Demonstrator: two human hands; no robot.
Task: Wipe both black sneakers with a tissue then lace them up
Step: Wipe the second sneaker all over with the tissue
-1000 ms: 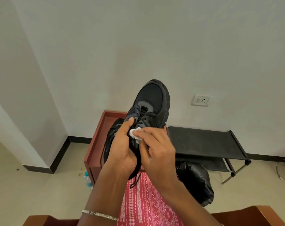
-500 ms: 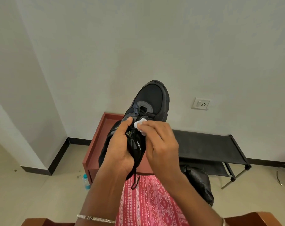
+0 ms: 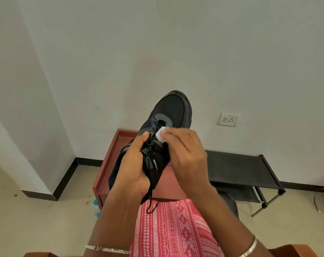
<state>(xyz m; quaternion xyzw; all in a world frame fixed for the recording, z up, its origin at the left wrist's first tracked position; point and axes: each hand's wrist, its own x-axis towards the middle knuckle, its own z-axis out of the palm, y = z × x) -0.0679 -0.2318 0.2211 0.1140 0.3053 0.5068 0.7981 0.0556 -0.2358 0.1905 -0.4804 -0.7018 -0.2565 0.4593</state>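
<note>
Holding the black sneaker (image 3: 173, 111) up in the air, toe-first toward the wall (image 3: 157, 43), above the red-brown table (image 3: 111, 164), gripping its heel end firmly in the curled left hand (image 3: 133, 167). Pressing a small wadded white tissue (image 3: 160, 135) onto the upper just below the toe box, pinching it between fingertips of the right hand (image 3: 187, 154). Letting one black lace end (image 3: 150, 203) dangle over the pink patterned cloth (image 3: 176, 229)
</note>
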